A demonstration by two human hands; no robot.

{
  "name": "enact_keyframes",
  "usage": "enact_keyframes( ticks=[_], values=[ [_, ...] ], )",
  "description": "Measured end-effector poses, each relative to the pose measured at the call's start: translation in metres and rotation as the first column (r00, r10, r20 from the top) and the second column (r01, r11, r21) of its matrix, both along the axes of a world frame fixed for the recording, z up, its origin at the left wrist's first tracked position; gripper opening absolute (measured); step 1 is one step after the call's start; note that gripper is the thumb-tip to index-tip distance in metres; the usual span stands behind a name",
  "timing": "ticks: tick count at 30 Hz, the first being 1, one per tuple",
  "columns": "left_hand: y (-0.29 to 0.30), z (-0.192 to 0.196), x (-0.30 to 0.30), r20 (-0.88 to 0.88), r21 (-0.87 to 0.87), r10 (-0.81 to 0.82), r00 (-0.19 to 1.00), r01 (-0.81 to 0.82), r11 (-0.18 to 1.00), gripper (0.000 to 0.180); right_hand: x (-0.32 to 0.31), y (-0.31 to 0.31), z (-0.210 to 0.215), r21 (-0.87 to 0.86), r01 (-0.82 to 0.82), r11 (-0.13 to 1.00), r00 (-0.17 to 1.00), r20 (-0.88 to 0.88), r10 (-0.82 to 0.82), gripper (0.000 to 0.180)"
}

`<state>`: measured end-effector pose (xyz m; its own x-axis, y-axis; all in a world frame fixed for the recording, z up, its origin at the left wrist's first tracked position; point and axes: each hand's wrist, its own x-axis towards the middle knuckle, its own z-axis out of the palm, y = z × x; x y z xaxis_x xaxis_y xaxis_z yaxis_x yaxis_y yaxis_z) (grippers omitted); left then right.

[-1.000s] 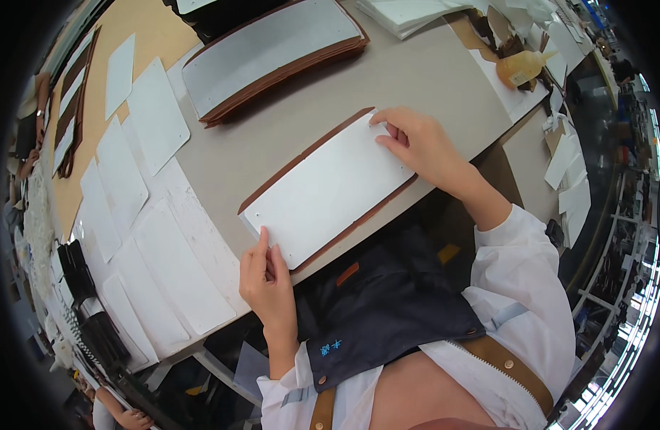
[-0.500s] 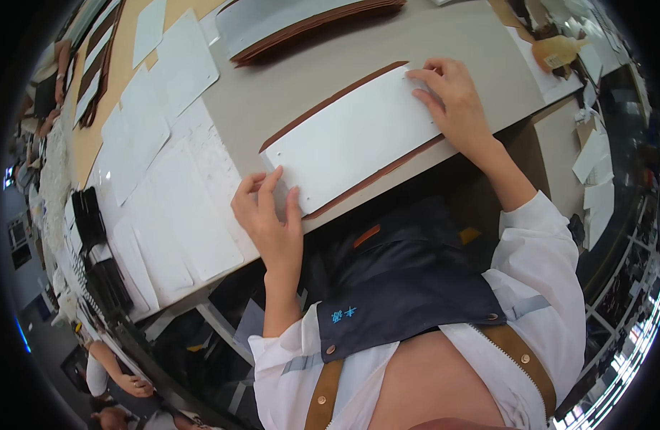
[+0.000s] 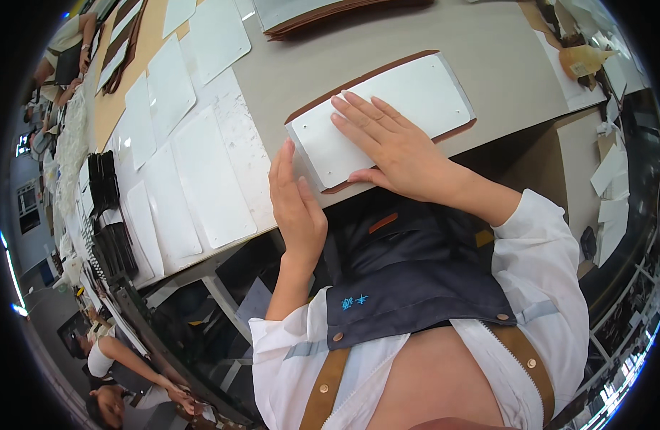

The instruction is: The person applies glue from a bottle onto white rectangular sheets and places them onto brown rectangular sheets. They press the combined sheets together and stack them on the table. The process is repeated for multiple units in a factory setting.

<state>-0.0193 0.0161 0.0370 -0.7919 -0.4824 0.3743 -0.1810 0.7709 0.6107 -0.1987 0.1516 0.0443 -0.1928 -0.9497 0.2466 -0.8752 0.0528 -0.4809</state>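
One white panel (image 3: 416, 89), laid on a brown sheet (image 3: 460, 130) upon the grey table (image 3: 509, 72). Right hand (image 3: 394, 147) across the panel's near edge, fingers outstretched and flat on top, grasp wide. Left hand (image 3: 295, 208) beside the panel's left end, fingers straight, unclosed; fingertip contact hard to confirm. Beyond the panel: brown stack (image 3: 330, 21) topped with white. Left of the panel: loose white pieces (image 3: 211, 165).

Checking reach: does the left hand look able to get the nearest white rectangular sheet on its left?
Likely yes: the left hand looks empty, with nothing between it and the white rectangular sheet.
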Motion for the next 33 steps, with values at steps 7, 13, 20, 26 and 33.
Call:
enact_keyframes(
  ticks=[7,13,20,26,33],
  values=[
    [0.006,-0.009,0.004,0.131,0.027,0.022,0.991,-0.025,0.999,0.079,0.001,-0.007,0.001,0.064,-0.055,0.996,0.998,0.011,0.055,0.073],
    [0.009,-0.004,0.005,0.214,0.003,0.01,0.977,-0.011,1.0,0.077,0.002,-0.009,0.001,0.067,-0.054,0.996,0.998,0.035,0.052,0.072],
    [0.002,0.006,0.003,0.335,-0.015,-0.044,0.941,0.052,0.999,0.067,0.001,-0.008,0.002,0.083,-0.049,0.995,0.999,-0.001,0.049,0.073],
    [0.006,0.002,-0.032,0.364,-0.178,-0.072,0.929,0.146,0.973,0.06,-0.008,-0.005,-0.006,0.093,-0.05,0.994,0.998,-0.026,0.053,0.07],
    [0.011,0.002,-0.039,0.507,-0.246,-0.021,0.861,0.168,0.955,0.068,-0.057,0.028,-0.008,0.156,0.157,0.975,0.967,-0.225,-0.12,0.078]
  ],
)
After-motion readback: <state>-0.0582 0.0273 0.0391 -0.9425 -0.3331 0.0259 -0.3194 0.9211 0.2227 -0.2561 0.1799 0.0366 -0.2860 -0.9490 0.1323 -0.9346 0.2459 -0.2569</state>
